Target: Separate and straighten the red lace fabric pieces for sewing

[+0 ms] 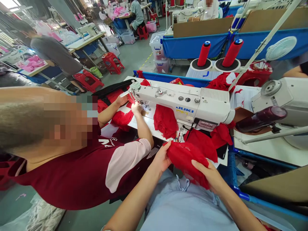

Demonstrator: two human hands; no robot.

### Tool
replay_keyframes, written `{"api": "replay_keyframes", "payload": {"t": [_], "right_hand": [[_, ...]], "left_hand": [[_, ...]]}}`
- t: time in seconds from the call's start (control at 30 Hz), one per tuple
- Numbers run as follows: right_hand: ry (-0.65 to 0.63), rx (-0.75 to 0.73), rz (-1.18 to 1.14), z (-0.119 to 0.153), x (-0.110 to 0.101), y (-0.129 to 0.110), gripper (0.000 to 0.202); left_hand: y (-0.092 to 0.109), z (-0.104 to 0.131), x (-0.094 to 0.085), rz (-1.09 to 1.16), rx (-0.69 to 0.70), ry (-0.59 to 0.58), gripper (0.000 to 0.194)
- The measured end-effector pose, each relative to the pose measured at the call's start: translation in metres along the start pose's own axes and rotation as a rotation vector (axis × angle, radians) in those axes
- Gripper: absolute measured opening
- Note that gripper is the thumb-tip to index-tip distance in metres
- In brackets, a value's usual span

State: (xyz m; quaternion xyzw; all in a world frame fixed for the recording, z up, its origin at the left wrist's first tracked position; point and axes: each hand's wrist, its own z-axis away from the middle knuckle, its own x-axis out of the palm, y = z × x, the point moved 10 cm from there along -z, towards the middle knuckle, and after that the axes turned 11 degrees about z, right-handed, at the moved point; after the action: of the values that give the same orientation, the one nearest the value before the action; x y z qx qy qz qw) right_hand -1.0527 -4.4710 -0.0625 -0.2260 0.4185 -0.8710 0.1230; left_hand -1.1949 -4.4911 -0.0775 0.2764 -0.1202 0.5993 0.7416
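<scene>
A piece of red fabric (187, 158) is stretched between my two hands, low in front of my body. My left hand (164, 156) pinches its left edge between thumb and fingers. At the right end, my right hand (207, 173) grips the cloth with the thumb on top; its other fingers are partly hidden. Just beyond lie more red fabric pieces (201, 141) on the white sewing table, beside a small pair of thread snips (180, 134). A white JUKI sewing machine (183, 102) stands behind them.
A co-worker in a maroon shirt (79, 173) sits close on my left, both hands at the machine's needle end. Red thread cones (204, 54) stand behind the machine. A dark bottle (262, 118) and a second machine (284, 96) are at right, with a slanting pole (264, 41).
</scene>
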Motion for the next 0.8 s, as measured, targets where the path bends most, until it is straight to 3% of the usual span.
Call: {"api": "replay_keyframes", "payload": {"t": [0.13,0.27,0.53,0.73,0.8], "right_hand": [[0.064,0.003,-0.034,-0.003,-0.013,-0.001,0.042],[0.058,-0.016,-0.055,0.002,-0.009,-0.005,0.041],[0.055,0.079,-0.234,-0.008,-0.019,0.004,0.037],[0.134,0.145,-0.344,-0.02,-0.043,0.017,0.037],[0.104,0.137,-0.364,-0.018,-0.043,0.015,0.04]], "left_hand": [[-0.009,0.011,0.014,-0.09,-0.046,-0.191,0.026],[-0.019,0.013,0.021,-0.258,-0.026,-0.315,0.039],[-0.001,0.009,0.014,-0.163,0.083,-0.189,0.02],[0.001,0.007,0.008,-0.028,0.036,-0.16,0.014],[0.001,0.008,0.007,0.004,0.005,-0.152,0.017]]}}
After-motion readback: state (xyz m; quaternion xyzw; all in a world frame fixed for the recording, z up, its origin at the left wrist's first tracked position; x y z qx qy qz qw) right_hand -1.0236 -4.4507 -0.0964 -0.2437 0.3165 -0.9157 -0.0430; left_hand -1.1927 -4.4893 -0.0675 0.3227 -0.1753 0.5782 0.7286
